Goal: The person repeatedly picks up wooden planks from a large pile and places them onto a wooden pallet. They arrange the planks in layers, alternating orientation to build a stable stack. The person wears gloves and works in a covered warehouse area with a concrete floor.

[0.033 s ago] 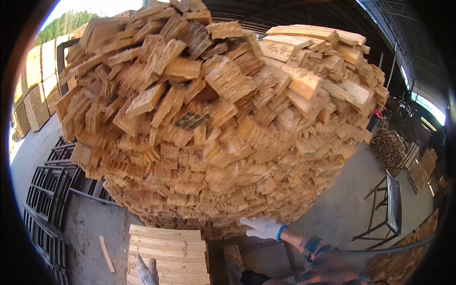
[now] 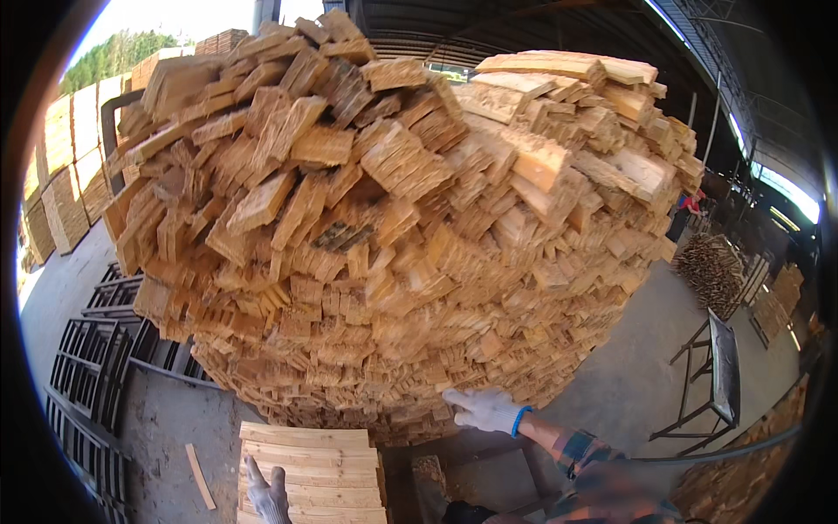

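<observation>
Basically just a small shift since the previous frame: left hand (image 2: 269, 494) sits slightly farther forward over the plank stack (image 2: 336, 476), right hand (image 2: 486, 410) a touch higher against the wood pile (image 2: 393, 288), view tilted a bit. No visible change in how the wood lies, so I'd call it repositioning, nothing picked up or put down. Left hand: gloved, index finger and thumb spread well apart, other fingers partly hidden, nothing visible in it; contact with the boards, can't tell. Stack lies right under it and out to its right, boards side by side, long edges running across. Right hand: gloved, blue cuff, fingers extended toward the left and loosely parted, no wood in its grasp. Lower edge of the pile is just behind the fingertips; touching or only in front, can't tell. Pile fans up and out beyond both hands, short rough-cut pieces, jumbled near the top, tighter lower down. Loose wood strip (image 2: 200, 476) on the floor, left of the left hand; black metal frames (image 2: 87, 358) farther left. Metal stand (image 2: 723, 371) well off to the right of the right hand.
</observation>
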Available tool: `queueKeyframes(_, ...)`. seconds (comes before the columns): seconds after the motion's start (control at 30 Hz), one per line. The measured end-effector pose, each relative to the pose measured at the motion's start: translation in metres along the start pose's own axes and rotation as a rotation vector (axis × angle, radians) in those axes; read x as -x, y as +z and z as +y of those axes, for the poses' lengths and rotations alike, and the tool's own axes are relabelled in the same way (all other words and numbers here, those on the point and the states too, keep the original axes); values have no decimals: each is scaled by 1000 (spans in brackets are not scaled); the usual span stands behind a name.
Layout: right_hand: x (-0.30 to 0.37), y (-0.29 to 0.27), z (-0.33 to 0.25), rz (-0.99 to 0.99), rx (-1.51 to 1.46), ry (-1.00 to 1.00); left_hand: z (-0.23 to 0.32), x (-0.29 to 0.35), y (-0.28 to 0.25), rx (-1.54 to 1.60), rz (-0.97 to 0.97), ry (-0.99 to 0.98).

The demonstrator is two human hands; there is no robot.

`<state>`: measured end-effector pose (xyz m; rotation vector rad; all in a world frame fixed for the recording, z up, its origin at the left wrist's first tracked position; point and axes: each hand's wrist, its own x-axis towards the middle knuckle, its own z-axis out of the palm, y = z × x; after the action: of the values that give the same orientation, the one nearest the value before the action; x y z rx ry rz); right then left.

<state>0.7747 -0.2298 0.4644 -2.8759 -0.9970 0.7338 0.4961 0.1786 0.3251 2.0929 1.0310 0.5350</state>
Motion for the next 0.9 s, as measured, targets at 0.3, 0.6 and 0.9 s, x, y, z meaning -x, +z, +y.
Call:
queueKeyframes(0.3, 146, -218, 32, 1044, 41, -39, 373, -33, -73, 327, 18, 881)
queueKeyframes(0.6, 178, -345, 62, 1186, 100, 47, 570, -58, -55, 31, 346, 1211)
queueKeyframes(0.9, 137, -423, 16, 972, 243, -10, 656, -105, -64, -303, 648, 1099)
